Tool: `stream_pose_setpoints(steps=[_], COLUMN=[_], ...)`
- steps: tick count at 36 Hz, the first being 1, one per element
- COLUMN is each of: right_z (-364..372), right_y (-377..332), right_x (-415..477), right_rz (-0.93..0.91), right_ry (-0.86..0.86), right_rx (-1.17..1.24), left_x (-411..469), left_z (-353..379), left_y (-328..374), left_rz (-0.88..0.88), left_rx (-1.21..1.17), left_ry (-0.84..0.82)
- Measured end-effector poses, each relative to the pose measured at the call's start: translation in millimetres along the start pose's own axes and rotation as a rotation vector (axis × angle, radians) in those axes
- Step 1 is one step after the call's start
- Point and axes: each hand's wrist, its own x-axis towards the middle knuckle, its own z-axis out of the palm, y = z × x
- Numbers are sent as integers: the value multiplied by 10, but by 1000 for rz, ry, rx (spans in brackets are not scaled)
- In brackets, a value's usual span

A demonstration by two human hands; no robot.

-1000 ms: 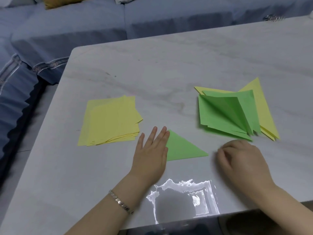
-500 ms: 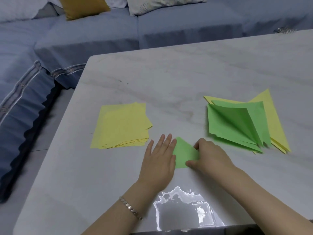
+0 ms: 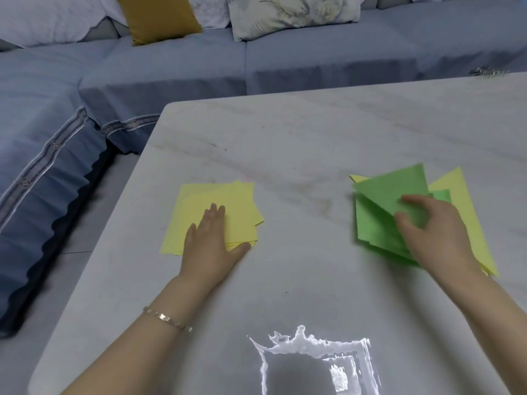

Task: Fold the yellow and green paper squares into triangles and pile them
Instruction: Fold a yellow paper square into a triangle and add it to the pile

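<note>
The left hand (image 3: 211,246) is lying flat on the stack of yellow squares (image 3: 236,201). Its fingers are straight and close together, and its thumb is sticking out along the edge of the stack nearest the person. It is pressing down, not grabbing.

The right hand (image 3: 439,238) is sitting on the pile of triangles (image 3: 370,229). Its fingers are curling, and it looks like the thumb and first finger are pinching the top green triangle (image 3: 390,189). The fingers are a bit blurry, so the pinch is my best guess. Yellow triangles (image 3: 456,189) are peeking out from under this hand on its outer side. Everything is resting on the table (image 3: 299,138).

The paper is looking very light, thin and bendy. The table is looking smooth, so I think the sheets are going to slide easily. The folded ones are springing open a little, so a flat press on top should help the pile sit neatly.

For the next square, I think the best spot is a corner sticking out just past the left fingertips. Lifting only the top sheet there should keep the others from coming along.
</note>
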Motion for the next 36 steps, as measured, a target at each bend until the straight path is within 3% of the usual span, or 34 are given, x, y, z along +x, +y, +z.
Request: stream_pose_setpoints(steps=[3, 7, 10, 16, 21, 27, 31, 36], right_z=[21, 157, 254, 426, 558, 657, 636, 633], right_y=[42, 11, -55, -208, -264, -318, -303, -254], right_x=[-50, -243, -350, -525, -626, -717, -712, -684], right_rz=[71, -83, -241, -467, -564, -599, -526, -513], right_ry=[30, 191, 205, -5, -113, -204, -336, -353], right_rx=[-169, -289, -240, -51, -38, -29, -46, -74], left_x=[31, 8, -19, -50, -61, -41, -25, -44], left_z=[-66, -136, -156, -232, -253, -236, -218, -258], left_y=[-65, -81, -102, -182, -241, -231, -255, -238], left_rz=[-38, -3, 37, 24, 126, 125, 186, 353], left_rx=[-16, -5, 17, -75, -4, 46, 41, 234], left_ry=[-107, -39, -18, -15, -53, -58, -43, 179])
